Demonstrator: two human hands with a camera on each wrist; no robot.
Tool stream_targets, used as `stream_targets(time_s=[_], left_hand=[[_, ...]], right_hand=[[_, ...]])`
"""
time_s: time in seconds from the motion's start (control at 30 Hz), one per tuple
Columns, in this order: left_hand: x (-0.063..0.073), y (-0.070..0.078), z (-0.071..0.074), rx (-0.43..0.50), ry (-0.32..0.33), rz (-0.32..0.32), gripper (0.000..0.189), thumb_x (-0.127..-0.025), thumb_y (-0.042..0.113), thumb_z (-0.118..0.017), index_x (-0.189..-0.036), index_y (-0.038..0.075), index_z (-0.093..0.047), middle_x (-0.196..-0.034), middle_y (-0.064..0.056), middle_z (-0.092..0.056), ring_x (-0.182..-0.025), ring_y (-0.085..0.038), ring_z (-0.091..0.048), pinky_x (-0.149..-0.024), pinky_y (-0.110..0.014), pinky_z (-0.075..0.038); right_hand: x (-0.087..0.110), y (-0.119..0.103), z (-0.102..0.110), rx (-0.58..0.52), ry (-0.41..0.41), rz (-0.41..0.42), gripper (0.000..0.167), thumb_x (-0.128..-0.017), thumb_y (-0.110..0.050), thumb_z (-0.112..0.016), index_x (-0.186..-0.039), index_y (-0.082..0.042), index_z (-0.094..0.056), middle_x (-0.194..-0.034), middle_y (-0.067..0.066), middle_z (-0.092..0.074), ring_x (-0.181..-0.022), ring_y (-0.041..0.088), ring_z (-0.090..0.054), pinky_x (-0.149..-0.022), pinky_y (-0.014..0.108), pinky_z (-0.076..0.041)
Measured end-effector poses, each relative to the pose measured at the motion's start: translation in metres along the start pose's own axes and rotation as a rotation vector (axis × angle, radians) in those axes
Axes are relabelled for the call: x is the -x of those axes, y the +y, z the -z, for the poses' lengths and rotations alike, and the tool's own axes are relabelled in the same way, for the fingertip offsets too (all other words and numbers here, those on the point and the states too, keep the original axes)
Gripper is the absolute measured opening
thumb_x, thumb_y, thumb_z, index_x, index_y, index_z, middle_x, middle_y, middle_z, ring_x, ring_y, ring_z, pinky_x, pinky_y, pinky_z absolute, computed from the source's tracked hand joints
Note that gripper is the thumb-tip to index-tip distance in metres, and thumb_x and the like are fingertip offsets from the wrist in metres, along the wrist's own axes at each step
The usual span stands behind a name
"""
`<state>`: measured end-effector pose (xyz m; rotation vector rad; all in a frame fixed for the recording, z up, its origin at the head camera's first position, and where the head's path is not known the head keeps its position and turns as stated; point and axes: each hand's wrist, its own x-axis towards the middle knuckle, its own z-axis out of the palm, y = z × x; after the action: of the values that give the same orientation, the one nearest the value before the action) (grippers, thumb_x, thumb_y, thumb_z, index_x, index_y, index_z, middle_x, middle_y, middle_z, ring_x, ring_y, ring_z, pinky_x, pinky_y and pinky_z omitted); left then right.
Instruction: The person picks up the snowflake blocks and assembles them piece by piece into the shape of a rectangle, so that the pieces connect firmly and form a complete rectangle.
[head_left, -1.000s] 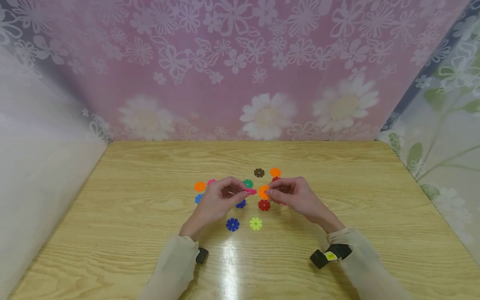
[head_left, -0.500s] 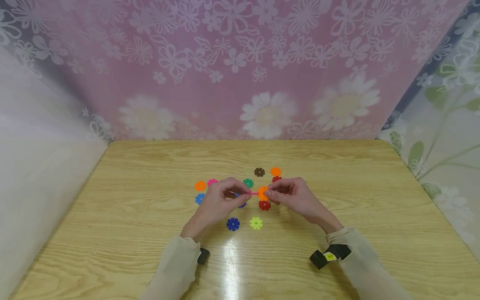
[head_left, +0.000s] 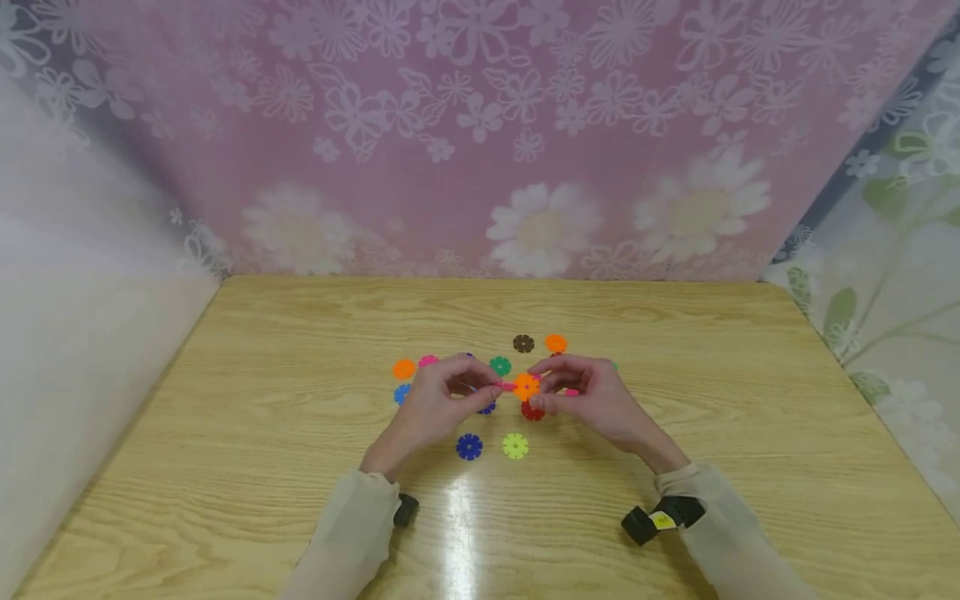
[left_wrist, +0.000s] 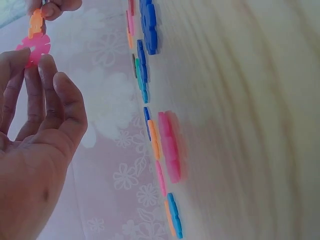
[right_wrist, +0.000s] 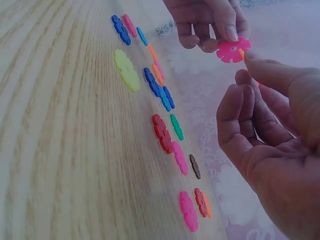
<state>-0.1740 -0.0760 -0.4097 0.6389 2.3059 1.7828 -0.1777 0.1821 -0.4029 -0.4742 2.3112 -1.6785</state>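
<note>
Above the wooden table point(head_left: 225, 433), near mid-frame, a pink disc point(right_wrist: 227, 54) is pinched by the left hand point(head_left: 442, 400), an orange disc point(head_left: 525, 390) by the right hand point(head_left: 596, 398); joining seems underway, firm seating probably needed

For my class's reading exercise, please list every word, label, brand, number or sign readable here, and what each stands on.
No text can be read with certainty.
Yellow label on the black device at the person's right wrist: dark marks, too small and blurred to read.
Pink disc and orange disc held up: no lettering visible.
Table and backdrop: no lettering visible, only wood grain and flower patterns.
</note>
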Motion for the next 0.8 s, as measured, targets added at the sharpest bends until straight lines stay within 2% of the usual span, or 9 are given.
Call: stream_targets(time_s=[0.27,0.43,0.6,0.8], left_hand=[[0.0003,0.0,-0.0007,-0.005,0.004,-0.007,0.009,-0.098,0.015,-0.07,-0.106,0.018,-0.074,-0.11,-0.014,-0.077,-0.094,-0.036,-0.072,-0.082,-0.052,-0.061],[0.0008,0.0016,-0.001,-0.016,0.014,-0.006,0.008,-0.098,0.017,-0.071,-0.105,0.019,-0.075,-0.11,-0.012,-0.078,-0.097,-0.034,-0.074,-0.083,-0.05,-0.061],[0.001,0.0038,-0.0012,-0.047,0.023,-0.015,0.007,-0.097,0.016,-0.072,-0.103,0.018,-0.076,-0.108,-0.011,-0.078,-0.097,-0.032,-0.074,-0.082,-0.042,-0.061],[0.0,0.0053,-0.0024,-0.037,0.043,-0.045,0.008,-0.095,0.015,-0.074,-0.102,0.017,-0.077,-0.105,-0.012,-0.078,-0.095,-0.034,-0.075,-0.081,-0.037,-0.062]], right_hand=[[0.0016,0.0008,-0.002,0.012,0.043,0.037,0.032,-0.088,-0.008,-0.08,-0.12,-0.005,-0.072,-0.094,0.006,-0.071,-0.085,0.017,-0.071,-0.073,0.031,-0.062],[0.0018,0.0005,-0.0045,0.023,0.081,0.053,0.03,-0.088,-0.008,-0.08,-0.118,-0.004,-0.073,-0.096,0.012,-0.074,-0.082,0.015,-0.073,-0.072,0.039,-0.063],[0.0013,0.0004,-0.0058,-0.074,0.053,0.063,0.031,-0.091,0.0,-0.075,-0.12,0.006,-0.069,-0.096,0.012,-0.076,-0.081,0.015,-0.076,-0.076,0.048,-0.063],[0.0001,0.0012,-0.0085,-0.201,0.029,0.059,0.034,-0.091,0.006,-0.071,-0.122,0.017,-0.062,-0.092,0.0,-0.078,-0.082,0.014,-0.077,-0.078,0.047,-0.063]])
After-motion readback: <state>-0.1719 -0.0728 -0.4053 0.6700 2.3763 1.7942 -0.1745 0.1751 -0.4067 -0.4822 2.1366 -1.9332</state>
